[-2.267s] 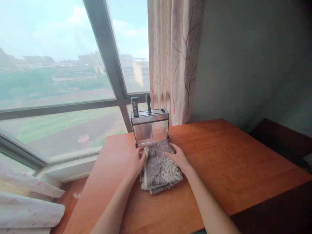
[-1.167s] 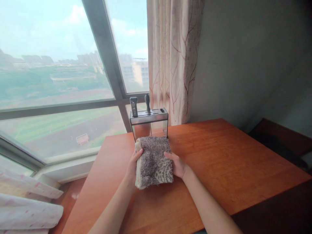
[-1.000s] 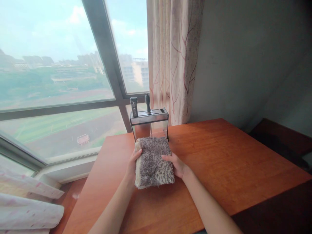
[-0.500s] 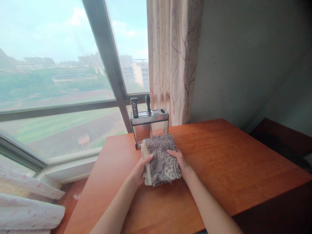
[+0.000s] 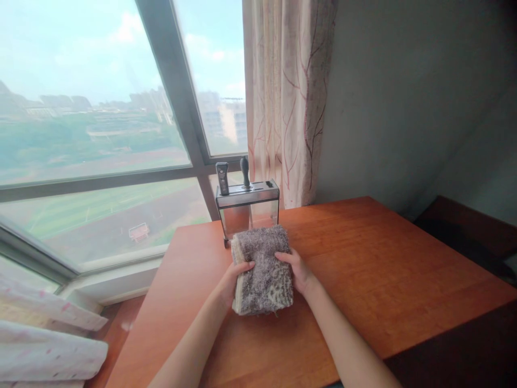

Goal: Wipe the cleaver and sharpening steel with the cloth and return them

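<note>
While both my hands clasp it from either side, the folded grey towel (image 5: pixel 263 269) sits at the centre of the frame, its lower edge on or just above the wooden table (image 5: pixel 363 280); I cannot tell whether it quite touches. My left hand (image 5: pixel 233 279) is curled round the towel's left edge, where the cream underside of the layers shows, thumb lying across the fuzzy front. My right hand (image 5: pixel 298 270) grips the right edge the same way, thumb on top, fingers tucked behind and out of sight.

To judge by its shaggy pile and the way the stacked layers bulge, the towel is soft, light and floppy, with nothing stiff in it. It should not slip, since the nap gives good grip, but the folds would likely splay open if held by one corner. Pinching the whole thickness at both side edges seems to me the sound hold.

Just behind the towel, toward the upper middle of the frame, stands a metal knife block (image 5: pixel 247 209) with two dark handles (image 5: pixel 223 177) sticking up. A patterned curtain (image 5: pixel 288 97) hangs beyond it, beside the big window (image 5: pixel 92 124).
</note>
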